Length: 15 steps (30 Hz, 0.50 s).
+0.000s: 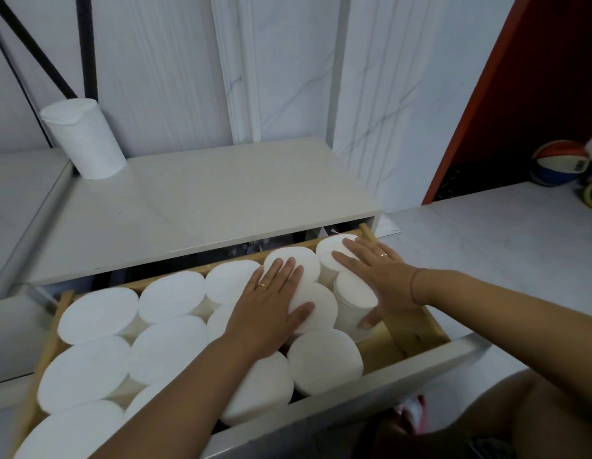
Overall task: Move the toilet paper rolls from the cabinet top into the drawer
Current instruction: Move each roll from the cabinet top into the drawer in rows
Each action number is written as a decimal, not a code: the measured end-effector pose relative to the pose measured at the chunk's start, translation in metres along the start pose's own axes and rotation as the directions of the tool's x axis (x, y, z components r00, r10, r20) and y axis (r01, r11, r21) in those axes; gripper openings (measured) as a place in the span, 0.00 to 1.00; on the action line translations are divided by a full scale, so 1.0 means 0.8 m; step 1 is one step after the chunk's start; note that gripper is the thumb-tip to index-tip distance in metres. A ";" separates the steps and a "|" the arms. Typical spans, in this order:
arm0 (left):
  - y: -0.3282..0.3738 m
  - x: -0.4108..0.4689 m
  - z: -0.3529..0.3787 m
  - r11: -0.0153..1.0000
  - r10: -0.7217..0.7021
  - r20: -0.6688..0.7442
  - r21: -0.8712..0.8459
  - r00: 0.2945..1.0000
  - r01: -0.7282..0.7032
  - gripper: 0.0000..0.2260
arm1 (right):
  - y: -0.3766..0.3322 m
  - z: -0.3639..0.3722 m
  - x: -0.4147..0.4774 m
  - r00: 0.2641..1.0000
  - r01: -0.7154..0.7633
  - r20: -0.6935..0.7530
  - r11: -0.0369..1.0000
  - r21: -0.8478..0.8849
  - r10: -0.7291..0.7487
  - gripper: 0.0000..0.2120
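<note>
Both hands, left hand (271,303) and right hand (374,276), pressed flat with fingers released on the packed rolls (172,294) in the drawer (417,329); the last roll (84,137) might not fit, jamming it

We cannot see the roll under the left hand (271,303); the drawer (417,329) loses its front-left corner past the picture's bottom edge.

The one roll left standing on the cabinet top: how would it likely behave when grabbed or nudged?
The roll stands on end, taller than wide, and seems to lean, so a nudge near its top might tip it; on its side it would probably roll across the smooth cabinet top. It looks like soft wrapped paper, so likely light and slightly squashy, easy for one hand.
</note>
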<state>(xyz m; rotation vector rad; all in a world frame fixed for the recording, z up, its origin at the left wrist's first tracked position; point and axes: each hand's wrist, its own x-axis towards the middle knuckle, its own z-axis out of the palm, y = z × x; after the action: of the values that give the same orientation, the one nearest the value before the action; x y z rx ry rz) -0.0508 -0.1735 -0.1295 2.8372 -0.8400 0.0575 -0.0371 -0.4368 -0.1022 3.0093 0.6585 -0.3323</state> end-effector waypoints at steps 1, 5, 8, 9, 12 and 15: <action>0.000 0.000 0.000 1.000 -0.004 -0.001 0.000 1.000 0.004 0.33 | -0.003 0.002 0.001 1.000 -0.005 0.007 1.000 -0.012 0.005 0.58; 0.002 0.001 -0.002 1.000 -0.010 0.010 0.015 1.000 0.010 0.34 | -0.015 0.002 0.003 1.000 0.010 0.019 0.994 -0.110 -0.008 0.57; 0.001 0.000 -0.004 1.000 -0.002 0.021 0.008 1.000 0.002 0.32 | -0.022 -0.012 -0.001 0.997 0.010 0.082 0.989 -0.148 0.002 0.57; -0.001 -0.002 -0.004 1.000 0.006 0.026 0.002 1.000 -0.006 0.31 | -0.023 -0.020 -0.001 0.992 0.013 0.128 0.988 -0.156 0.008 0.58; -0.020 -0.011 -0.007 0.999 0.025 0.030 0.019 0.999 -0.026 0.31 | -0.025 -0.063 0.004 0.947 -0.019 0.319 0.996 -0.090 0.047 0.57; -0.062 -0.026 -0.026 0.996 -0.015 -0.065 0.084 0.998 0.021 0.32 | -0.034 -0.114 0.029 0.945 -0.098 0.325 0.982 0.159 0.042 0.49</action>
<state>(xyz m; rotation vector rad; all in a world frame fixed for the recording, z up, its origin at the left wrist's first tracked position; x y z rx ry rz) -0.0410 -0.1174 -0.1190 2.9041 -0.8172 0.1853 -0.0102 -0.3948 -0.0184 3.0189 0.5152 -0.8953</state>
